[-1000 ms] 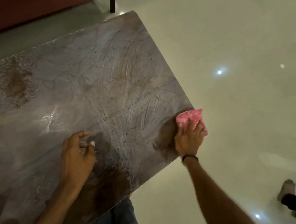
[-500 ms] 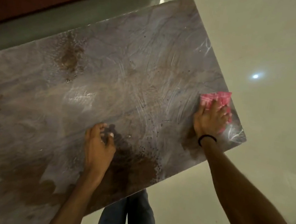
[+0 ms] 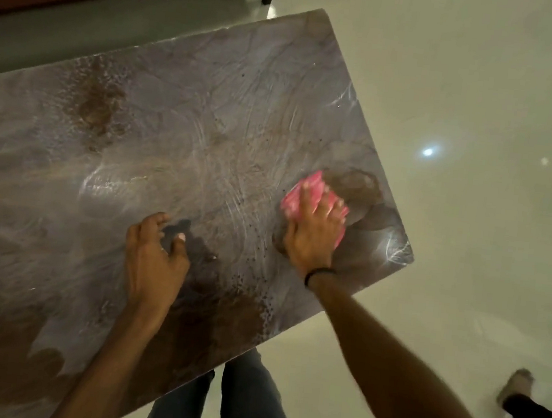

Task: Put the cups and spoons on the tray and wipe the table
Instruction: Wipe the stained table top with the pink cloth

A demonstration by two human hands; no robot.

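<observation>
The light is dim and warm; a small white reflection glints on the glossy floor (image 3: 484, 94); pale glare streaks the wet table (image 3: 209, 116); my right hand (image 3: 312, 236) and its pink cloth (image 3: 316, 182) are motion-blurred; a foot (image 3: 518, 387) at lower right smears too.

The right hand (image 3: 312, 236) covers much of the blurred pink cloth (image 3: 291, 205). The table (image 3: 211, 100) runs off 2 picture edges.
</observation>
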